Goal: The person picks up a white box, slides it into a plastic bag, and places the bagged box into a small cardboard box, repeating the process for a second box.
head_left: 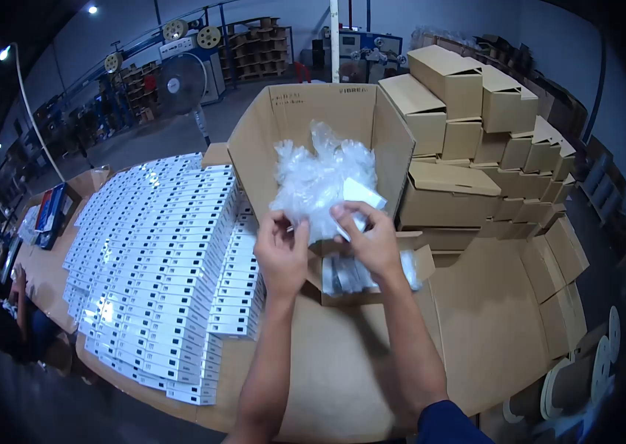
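Observation:
My left hand [282, 251] has its fingers curled in front of a large open carton [254, 140], with clear plastic at the fingertips. Beside it, my right hand [373, 240] pinches clear plastic between thumb and fingers. A heap of crumpled clear plastic bags [313, 174] fills the carton's middle. Just above my right fingers lies a flat white piece [363, 194]; whether it is inside a bag I cannot tell. Below my hands stands a small open carton [350, 299] holding plastic-wrapped items [346, 274], partly hidden by my right wrist.
Rows of stacked white boxes [157, 259] cover the left of the table. Brown cartons [449, 192] are piled at the right, near an open carton with raised flaps [560, 296]. Spools [601, 355] stand lower right. Another person [2, 303] sits at the far left.

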Demonstrator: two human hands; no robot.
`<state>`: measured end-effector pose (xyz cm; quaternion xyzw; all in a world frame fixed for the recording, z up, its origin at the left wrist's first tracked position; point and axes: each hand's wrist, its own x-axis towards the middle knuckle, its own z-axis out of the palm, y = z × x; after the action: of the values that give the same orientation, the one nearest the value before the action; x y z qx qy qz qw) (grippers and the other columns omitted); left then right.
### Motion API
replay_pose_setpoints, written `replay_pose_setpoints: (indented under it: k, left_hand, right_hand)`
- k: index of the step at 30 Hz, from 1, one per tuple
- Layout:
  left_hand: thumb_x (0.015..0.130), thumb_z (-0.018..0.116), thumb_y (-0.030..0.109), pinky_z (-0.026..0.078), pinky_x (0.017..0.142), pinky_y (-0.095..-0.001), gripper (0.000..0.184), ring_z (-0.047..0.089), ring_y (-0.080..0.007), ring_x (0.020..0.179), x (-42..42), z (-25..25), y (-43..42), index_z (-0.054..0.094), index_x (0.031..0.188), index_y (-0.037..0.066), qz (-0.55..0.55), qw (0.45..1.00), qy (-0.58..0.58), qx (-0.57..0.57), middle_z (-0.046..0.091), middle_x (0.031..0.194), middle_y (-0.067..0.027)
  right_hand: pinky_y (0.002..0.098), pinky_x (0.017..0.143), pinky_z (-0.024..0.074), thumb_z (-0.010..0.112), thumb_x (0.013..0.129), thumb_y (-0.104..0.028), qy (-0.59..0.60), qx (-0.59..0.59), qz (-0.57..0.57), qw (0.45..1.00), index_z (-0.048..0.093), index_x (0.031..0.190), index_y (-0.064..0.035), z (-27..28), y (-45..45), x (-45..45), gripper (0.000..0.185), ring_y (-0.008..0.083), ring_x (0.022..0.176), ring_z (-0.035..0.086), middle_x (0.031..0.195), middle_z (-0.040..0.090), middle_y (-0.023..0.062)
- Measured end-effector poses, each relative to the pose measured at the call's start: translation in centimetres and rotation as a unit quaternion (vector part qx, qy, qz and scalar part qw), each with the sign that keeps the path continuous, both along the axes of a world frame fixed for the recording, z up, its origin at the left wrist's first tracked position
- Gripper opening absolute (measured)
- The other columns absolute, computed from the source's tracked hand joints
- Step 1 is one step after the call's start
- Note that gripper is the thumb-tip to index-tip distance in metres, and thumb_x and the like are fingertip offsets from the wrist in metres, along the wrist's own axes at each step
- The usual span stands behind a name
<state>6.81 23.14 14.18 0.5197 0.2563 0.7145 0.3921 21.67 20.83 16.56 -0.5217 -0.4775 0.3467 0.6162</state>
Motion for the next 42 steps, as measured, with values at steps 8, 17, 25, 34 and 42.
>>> replay_pose_setpoints:
  k: [8, 17, 25, 34, 42]
  left_hand:
    - [0.108, 0.053, 0.014, 0.051, 0.095, -0.0313, 0.022, 0.062, -0.0142, 0.106, -2.1, -3.9, -10.5, 0.051, 0.124, 0.000, -0.104, 0.980, -0.103, -0.134, 0.062, 0.117, -0.0096]
    - [0.108, 0.054, 0.018, 0.050, 0.084, -0.0282, 0.026, 0.056, -0.0135, 0.097, -2.8, -7.6, -15.3, 0.041, 0.126, 0.004, -0.103, 0.979, -0.089, -0.152, 0.056, 0.110, -0.0061]
    - [0.108, 0.056, 0.025, 0.049, 0.079, -0.0262, 0.025, 0.058, -0.0086, 0.090, -2.8, -7.9, -19.7, 0.064, 0.107, 0.001, 0.028, 0.969, 0.050, -0.241, 0.065, 0.098, -0.0025]
    - [0.104, 0.064, 0.022, 0.048, 0.081, -0.0255, 0.026, 0.057, -0.0086, 0.092, -5.2, -9.6, -20.7, 0.054, 0.119, 0.003, -0.010, 0.986, -0.045, -0.161, 0.061, 0.104, -0.0023]
    - [0.082, 0.084, -0.001, 0.050, 0.094, -0.0273, 0.058, 0.061, -0.0132, 0.108, -5.5, -9.9, -21.8, 0.047, 0.126, 0.003, -0.043, 0.987, 0.033, -0.149, 0.062, 0.111, -0.0065]
  right_hand:
    - [0.0351, 0.065, 0.0451, 0.077, 0.090, -0.019, -0.189, 0.037, -0.033, 0.981, 0.075, 0.099, -0.0007, -4.7, -11.3, -2.1, 0.021, 0.0199, 0.070, 0.053, 0.082, 0.059, 0.0104]
    - [0.0314, 0.064, 0.0434, 0.074, 0.093, -0.010, -0.088, 0.010, -0.092, 0.992, 0.072, 0.099, 0.0018, -9.3, -18.2, -3.1, 0.013, 0.0175, 0.075, 0.053, 0.092, 0.059, 0.0101]
    - [0.0343, 0.067, 0.0489, 0.079, 0.089, -0.013, -0.145, -0.076, -0.025, 0.986, 0.072, 0.091, 0.0002, -9.3, -23.2, -4.7, 0.015, 0.0217, 0.074, 0.060, 0.091, 0.061, 0.0144]
    - [0.0272, 0.072, 0.0468, 0.085, 0.086, -0.019, -0.001, -0.091, 0.087, 0.992, 0.073, 0.101, -0.0023, -11.2, -25.6, -3.8, 0.025, 0.0129, 0.085, 0.058, 0.108, 0.062, 0.0065]
    - [0.0261, 0.078, 0.0456, 0.075, 0.095, -0.016, 0.027, -0.084, -0.002, 0.996, 0.074, 0.104, 0.0018, -11.7, -24.5, -5.9, 0.019, 0.0138, 0.092, 0.058, 0.098, 0.066, 0.0076]
